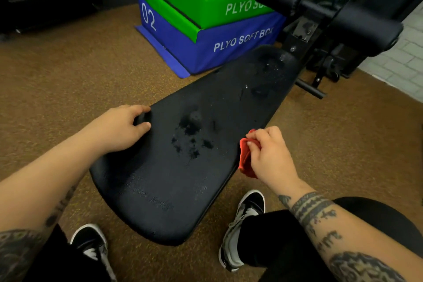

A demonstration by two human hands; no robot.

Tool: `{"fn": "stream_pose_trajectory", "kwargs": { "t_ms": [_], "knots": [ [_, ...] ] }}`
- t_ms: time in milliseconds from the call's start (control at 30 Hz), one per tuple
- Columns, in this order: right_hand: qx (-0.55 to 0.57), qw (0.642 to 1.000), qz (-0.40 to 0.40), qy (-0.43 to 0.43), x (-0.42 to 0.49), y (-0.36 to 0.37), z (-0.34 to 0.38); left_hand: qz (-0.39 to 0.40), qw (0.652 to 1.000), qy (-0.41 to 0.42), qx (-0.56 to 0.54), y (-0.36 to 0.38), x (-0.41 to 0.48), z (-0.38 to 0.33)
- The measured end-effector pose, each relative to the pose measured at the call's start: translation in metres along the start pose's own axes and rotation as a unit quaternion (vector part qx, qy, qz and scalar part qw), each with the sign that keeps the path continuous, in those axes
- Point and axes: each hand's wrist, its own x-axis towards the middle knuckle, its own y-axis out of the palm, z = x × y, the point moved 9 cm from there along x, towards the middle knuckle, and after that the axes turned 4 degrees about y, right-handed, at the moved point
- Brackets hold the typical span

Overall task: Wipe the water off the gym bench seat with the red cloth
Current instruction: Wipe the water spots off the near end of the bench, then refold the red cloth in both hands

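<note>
Holding red cloth (pixel 246 160) in right hand (pixel 270 153) beside wet bench seat (pixel 183 185); left hand (pixel 121 128) grips its edge.

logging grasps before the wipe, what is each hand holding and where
The right hand pinches the cloth at its bunched top, just off the right edge of the seat. The left hand grips the seat by its left edge.

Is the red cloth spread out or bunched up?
Bunched up. The right hand grips the red cloth in a crumpled wad beside the bench seat.
</note>
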Motion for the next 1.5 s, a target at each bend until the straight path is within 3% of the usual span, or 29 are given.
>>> {"fn": "stream_pose_trajectory", "kwargs": {
  "t_ms": [200,300,433,500,667,867,1067,1133,1233,1300,1400,1500],
  "knots": [
    [0.156,0.987,0.002,0.031,0.040,-0.034,0.035,-0.117,0.982,0.126,-0.076,-0.017,-0.003,-0.046],
    [0.223,0.975,0.006,0.021,0.053,-0.047,0.059,-0.099,0.962,0.140,-0.213,-0.009,-0.010,-0.077],
    [0.422,0.903,0.054,0.056,0.060,-0.043,0.073,-0.025,0.869,0.122,-0.478,0.008,-0.006,-0.129],
    [0.495,0.863,0.072,0.077,0.062,-0.044,0.077,-0.016,0.827,0.098,-0.554,0.009,0.000,-0.149],
    [0.520,0.852,0.011,0.056,0.092,-0.088,0.064,-0.038,0.768,0.058,-0.637,-0.012,0.026,-0.183],
    [0.599,0.792,-0.003,0.114,0.111,-0.096,0.012,-0.012,0.750,0.046,-0.660,-0.025,0.058,-0.229],
    [0.755,0.648,-0.002,0.101,0.126,-0.105,-0.009,0.024,0.772,0.039,-0.634,-0.023,0.089,-0.258],
    [0.778,0.619,-0.003,0.107,0.130,-0.106,-0.015,0.002,0.762,0.041,-0.646,-0.026,0.097,-0.261],
    [0.705,0.690,0.065,0.152,0.128,-0.093,-0.012,-0.027,0.741,0.048,-0.669,-0.030,0.106,-0.264],
    [0.663,0.716,0.141,0.170,0.122,-0.078,-0.002,-0.033,0.737,0.045,-0.674,-0.029,0.108,-0.264],
    [0.657,0.730,0.134,0.136,0.125,-0.081,0.004,-0.030,0.731,0.039,-0.681,-0.025,0.107,-0.261],
    [0.681,0.718,0.093,0.109,0.127,-0.093,0.005,-0.010,0.751,0.033,-0.660,-0.017,0.101,-0.255]
  ]
}}
